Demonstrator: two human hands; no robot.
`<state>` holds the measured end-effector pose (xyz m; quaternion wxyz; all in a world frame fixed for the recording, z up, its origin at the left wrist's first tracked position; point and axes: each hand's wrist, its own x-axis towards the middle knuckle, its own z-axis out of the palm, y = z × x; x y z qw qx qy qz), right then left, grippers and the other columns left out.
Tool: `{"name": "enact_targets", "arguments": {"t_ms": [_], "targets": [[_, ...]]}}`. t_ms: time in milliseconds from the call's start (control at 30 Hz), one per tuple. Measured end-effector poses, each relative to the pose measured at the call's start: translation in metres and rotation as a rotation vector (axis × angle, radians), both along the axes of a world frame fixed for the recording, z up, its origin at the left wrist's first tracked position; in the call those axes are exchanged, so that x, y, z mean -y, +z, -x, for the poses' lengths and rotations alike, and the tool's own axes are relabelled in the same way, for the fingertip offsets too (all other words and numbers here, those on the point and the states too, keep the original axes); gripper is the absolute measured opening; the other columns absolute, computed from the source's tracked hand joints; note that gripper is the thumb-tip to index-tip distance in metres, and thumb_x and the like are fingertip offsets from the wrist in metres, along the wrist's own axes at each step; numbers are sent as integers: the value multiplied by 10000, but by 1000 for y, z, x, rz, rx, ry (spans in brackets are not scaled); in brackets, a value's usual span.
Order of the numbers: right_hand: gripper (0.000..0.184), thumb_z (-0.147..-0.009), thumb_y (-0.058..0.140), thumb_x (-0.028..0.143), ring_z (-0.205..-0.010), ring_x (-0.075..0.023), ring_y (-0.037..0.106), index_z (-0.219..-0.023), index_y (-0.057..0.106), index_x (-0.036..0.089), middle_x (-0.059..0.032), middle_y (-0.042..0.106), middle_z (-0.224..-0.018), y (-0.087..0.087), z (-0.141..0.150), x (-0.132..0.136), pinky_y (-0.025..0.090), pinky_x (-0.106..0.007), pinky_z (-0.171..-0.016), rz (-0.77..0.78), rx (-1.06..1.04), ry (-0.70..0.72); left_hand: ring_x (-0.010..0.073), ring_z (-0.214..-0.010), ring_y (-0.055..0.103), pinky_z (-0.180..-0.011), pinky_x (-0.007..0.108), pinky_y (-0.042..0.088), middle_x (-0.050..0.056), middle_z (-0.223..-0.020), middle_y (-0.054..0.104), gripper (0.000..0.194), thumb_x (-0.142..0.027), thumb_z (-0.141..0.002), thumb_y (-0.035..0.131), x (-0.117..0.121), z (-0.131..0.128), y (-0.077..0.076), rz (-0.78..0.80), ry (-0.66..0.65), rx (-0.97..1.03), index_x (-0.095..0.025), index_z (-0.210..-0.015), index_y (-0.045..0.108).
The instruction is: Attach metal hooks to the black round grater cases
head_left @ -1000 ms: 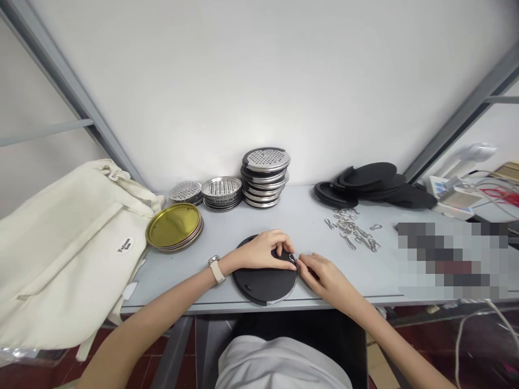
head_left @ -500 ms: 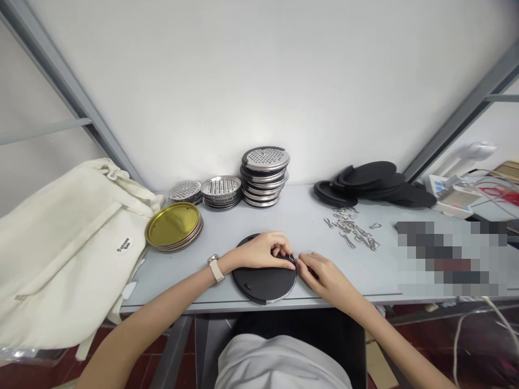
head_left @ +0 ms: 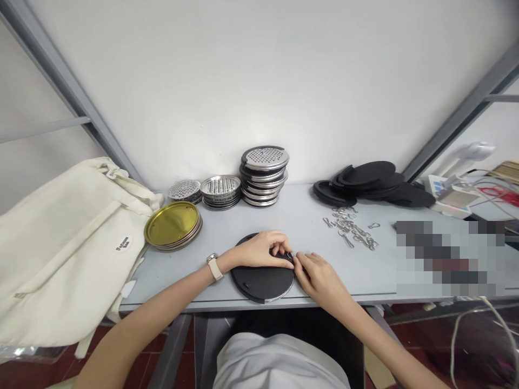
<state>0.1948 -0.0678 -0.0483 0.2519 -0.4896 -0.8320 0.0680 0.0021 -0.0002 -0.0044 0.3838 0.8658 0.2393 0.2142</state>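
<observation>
A round black disc with a metal rim (head_left: 259,281) lies flat on the grey table (head_left: 300,216) near its front edge. My left hand (head_left: 263,248), a watch on its wrist, rests curled on the disc's upper part and presses it down. My right hand (head_left: 318,275) is at the disc's right edge, its fingertips pinched on a small metal ring (head_left: 290,255) at the rim. The fingertips of both hands almost meet at that spot.
Behind stand stacks of perforated metal discs (head_left: 263,175), lower stacks (head_left: 221,192) and a pile of gold lids (head_left: 173,226). Black discs (head_left: 367,183) are heaped at the back right, with several loose metal clips (head_left: 351,227) before them. A cream cloth bag (head_left: 60,243) lies left.
Both hands stay at the disc's right edge. My right hand has edged slightly left, closer to my left fingertips. The disc has not moved.
</observation>
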Motion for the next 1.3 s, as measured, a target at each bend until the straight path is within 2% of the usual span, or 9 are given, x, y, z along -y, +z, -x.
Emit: {"name": "enact_targets", "arguments": {"t_ms": [233, 400, 667, 900, 1167, 1300], "targets": [[298, -974, 311, 256, -607, -162, 476, -694, 403, 214, 1, 483, -610, 2, -3, -3, 336, -275, -598, 99, -36, 43, 97, -706, 496, -637, 215, 410, 1, -777, 522, 288, -368, -727, 716, 0, -1, -2, 91, -20, 17, -135, -856, 606], [292, -969, 320, 260, -613, -164, 471, -693, 401, 215, 2, 476, -611, 3, -4, -2, 334, -279, -601, 105, -36, 36, 96, -701, 497, -635, 216, 412, 0, -773, 516, 277, -359, -729, 717, 0, -1, -3, 115, -19, 26, -134, -843, 601], [319, -975, 320, 286, -594, -151, 469, -675, 402, 216, 15, 472, -590, 7, -6, -2, 344, -264, -584, 166, -113, 44, 99, -688, 497, -626, 219, 405, 0, -761, 510, 278, -374, -735, 706, 0, -1, -2, 75, -1, -13, -135, -824, 596], [316, -970, 326, 272, -586, -148, 486, -674, 425, 215, 11, 494, -593, 10, -5, -1, 359, -260, -570, 151, -128, 47, 94, -674, 493, -618, 220, 403, -9, -742, 509, 289, -383, -739, 702, 0, -1, -3, 47, -22, 9, -133, -828, 587], [317, -966, 318, 280, -557, -132, 473, -666, 398, 217, 22, 478, -596, 9, -8, -2, 350, -250, -547, 164, -174, 31, 88, -679, 495, -626, 212, 416, -4, -755, 529, 253, -332, -736, 714, 2, -2, 1, 78, -22, 13, -125, -818, 595], [320, -971, 303, 276, -542, -130, 462, -668, 387, 217, 24, 470, -591, 6, -8, -3, 344, -251, -543, 159, -166, 28, 90, -685, 503, -632, 211, 416, -1, -764, 535, 257, -339, -743, 706, 1, -2, 1, 38, -27, 11, -128, -842, 596]]}}
